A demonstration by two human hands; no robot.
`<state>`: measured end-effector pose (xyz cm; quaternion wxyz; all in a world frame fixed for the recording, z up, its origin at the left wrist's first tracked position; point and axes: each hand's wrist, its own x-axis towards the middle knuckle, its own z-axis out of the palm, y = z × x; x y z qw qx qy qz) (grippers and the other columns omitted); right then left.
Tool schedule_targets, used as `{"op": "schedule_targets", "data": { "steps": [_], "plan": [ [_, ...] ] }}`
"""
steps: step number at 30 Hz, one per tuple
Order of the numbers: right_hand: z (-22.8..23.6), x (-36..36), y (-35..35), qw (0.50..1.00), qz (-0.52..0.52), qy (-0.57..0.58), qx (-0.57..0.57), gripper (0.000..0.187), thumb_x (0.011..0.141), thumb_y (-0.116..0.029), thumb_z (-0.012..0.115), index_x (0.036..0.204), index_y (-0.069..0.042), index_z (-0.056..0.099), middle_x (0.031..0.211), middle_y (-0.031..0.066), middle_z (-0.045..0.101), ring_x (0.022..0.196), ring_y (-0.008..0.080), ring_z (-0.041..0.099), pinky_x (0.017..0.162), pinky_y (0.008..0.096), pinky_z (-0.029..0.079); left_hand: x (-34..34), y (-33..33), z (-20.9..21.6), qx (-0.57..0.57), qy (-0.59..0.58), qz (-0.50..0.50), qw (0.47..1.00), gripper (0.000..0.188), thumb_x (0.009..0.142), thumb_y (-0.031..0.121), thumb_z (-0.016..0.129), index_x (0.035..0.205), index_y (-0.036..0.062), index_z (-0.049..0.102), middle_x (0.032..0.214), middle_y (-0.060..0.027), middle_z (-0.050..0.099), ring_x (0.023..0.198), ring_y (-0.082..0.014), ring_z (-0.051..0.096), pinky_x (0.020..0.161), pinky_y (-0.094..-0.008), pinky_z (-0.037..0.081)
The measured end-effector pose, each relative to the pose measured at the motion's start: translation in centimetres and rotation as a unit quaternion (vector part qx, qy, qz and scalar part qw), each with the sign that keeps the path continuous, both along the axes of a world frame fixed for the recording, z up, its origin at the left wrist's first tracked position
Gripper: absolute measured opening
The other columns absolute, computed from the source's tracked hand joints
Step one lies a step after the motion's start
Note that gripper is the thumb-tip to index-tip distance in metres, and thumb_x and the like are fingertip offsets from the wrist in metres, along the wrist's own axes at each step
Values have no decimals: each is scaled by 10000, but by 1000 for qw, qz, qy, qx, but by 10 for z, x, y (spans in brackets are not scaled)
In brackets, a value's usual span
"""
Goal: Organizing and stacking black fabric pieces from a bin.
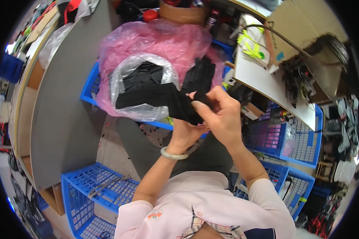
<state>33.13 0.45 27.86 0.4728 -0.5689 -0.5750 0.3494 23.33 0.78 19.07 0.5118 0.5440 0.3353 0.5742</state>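
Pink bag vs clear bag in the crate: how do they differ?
The pink plastic bag is tinted and translucent; the clear plastic bag is colourless with a whitish sheen. The pink plastic bag is the bigger one and lies behind and around the clear plastic bag, which sits in front, open, with black fabric pieces showing inside. Both are thin, crinkled plastic, resting on the blue crate.

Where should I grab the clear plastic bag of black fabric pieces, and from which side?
Grip the clear plastic bag at its loose upper rim, coming from above on the left. Its mouth lies open there, on the pink plastic bag, while the right side is crowded by both hands holding a black fabric stack.
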Motion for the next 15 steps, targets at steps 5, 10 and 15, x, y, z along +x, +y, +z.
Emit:
{"op": "schedule_targets", "data": {
  "steps": [5, 10, 15],
  "plan": [
    [-2, 0, 1, 973, 31, 210, -87, 124, 795, -47, 694, 812, -11, 577, 696, 35, 618, 456, 42, 502, 351, 178, 359, 1, -9, 3, -125, -84, 5, 989, 575, 621, -51, 768, 1120, 43, 498, 967, -40, 548, 890, -141, 550, 795, -282, 462],
    [-26, 29, 10, 992, 103, 4, 73, 539, 706, -139, 787, 1164, 17, 549, 1075, 88, 621, 993, 157, 589, 888, 307, 458, -7, 1, 24, -210, -189, -3, 959, 171, 754, 20, 680, 896, 48, 590, 836, -12, 589, 786, -86, 565, 705, -267, 471],
    [-73, 16, -7, 957, 259, -79, -101, 1181, 543, -304, 871, 1451, -7, 177, 1397, 197, 404, 1309, 286, 392, 1081, 369, 290, -10, 14, 3, -110, -153, 120, 975, 108, 788, 38, 618, 889, 9, 642, 840, -59, 633, 852, -181, 609, 815, -292, 453]
  ]
}}
